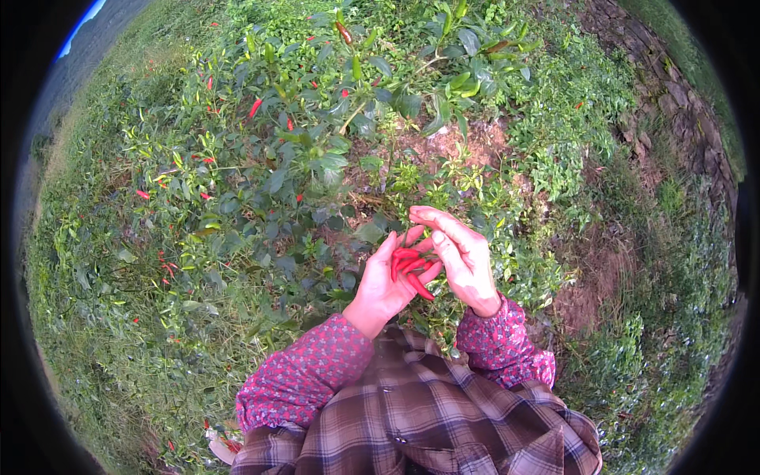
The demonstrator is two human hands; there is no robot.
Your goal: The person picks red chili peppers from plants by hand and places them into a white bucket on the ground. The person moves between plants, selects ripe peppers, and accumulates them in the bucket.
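Several red chili peppers [409, 264] lie in the cupped palm of my left hand [383, 291], which is turned upward. One longer pepper [420, 287] slants across the base of the fingers. Close beside it on the right, my right hand [460, 255] is raised with its fingers together and slightly bent. Its thumb and fingertips hover by the left fingers, and no pepper shows clearly in it. Both forearms wear pink floral sleeves over a plaid shirt. Chili plants [332, 148] with green and red fruit grow in front of my hands.
Leafy branches [439, 59] with green chilies reach in from the top. A stone wall [677, 89] runs along the right. Bare soil [457, 142] shows between plants, with dry ground [594, 291] to the right. At lower left, a whitish container [222, 445] with red chilies sits partly behind my shirt.
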